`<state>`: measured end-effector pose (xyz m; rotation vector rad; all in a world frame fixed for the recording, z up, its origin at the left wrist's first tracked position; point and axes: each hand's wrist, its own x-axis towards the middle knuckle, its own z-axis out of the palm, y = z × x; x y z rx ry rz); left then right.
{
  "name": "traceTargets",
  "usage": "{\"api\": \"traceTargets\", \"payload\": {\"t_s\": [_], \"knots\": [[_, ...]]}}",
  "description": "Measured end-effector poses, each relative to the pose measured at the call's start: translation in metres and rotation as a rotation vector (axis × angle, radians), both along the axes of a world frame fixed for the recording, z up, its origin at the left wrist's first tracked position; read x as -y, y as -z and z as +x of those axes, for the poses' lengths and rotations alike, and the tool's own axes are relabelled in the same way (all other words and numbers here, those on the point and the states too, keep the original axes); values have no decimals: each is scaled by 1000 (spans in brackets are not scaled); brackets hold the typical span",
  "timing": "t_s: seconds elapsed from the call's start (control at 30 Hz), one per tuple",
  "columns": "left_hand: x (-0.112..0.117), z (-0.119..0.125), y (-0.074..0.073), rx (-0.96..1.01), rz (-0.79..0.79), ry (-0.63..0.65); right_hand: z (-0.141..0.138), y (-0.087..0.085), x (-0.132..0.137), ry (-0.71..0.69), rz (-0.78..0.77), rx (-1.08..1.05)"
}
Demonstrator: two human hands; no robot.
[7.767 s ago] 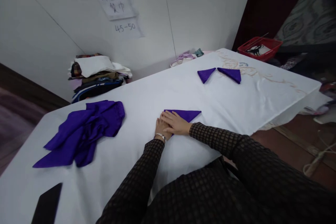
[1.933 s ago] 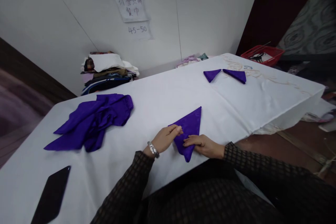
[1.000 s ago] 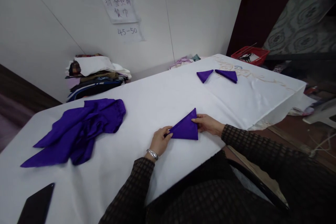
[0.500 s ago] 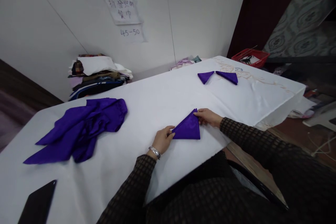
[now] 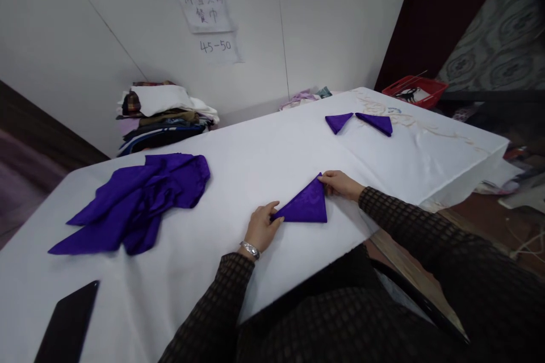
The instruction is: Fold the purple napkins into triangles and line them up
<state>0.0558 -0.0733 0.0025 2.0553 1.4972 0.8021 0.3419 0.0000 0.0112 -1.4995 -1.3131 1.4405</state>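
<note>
Napkin: purple triangle near the surface's near edge; looks light, soft, perhaps slippery, hardly fragile; take it by its pointed corners.
Fingers: your left hand pinches its left corner, your right hand its far one.
Count: one napkin held, two folded triangles toward the far edge, one purple heap, its pieces uncountable.
</note>
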Motion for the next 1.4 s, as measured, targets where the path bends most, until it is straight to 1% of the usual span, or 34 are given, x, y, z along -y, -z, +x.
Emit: {"api": "traceTargets", "payload": {"t_s": [0.13,0.23,0.37,0.5,0.6,0.77,0.93,1.03,1.13,1.2,1.4], "knots": [[0,-3,2,28,-36,-43,-1,2,-3,-18,78,70],[2,-4,4,42,-44,-55,0,5,-5,-21,100,87],[5,-7,2,19,0,-47,2,6,-4,-29,89,64],[9,-7,-2,-41,20,-95,1,2,0,-51,56,17],[11,-6,-3,-63,14,-118,1,0,2,-56,34,-13],[11,-3,-1,-92,-31,-124,2,0,5,-58,52,-71],[10,-4,1,-104,-27,-92,4,-4,5,-73,92,-78],[9,-5,0,-108,-18,-70,3,-3,4,-43,79,-96],[8,-6,0,-111,-12,-51,2,2,1,-2,80,-135],[6,-6,0,-118,-15,-29,2,5,-2,11,110,-138],[3,-7,-1,-146,-33,23,2,15,-10,20,204,-23]]}}
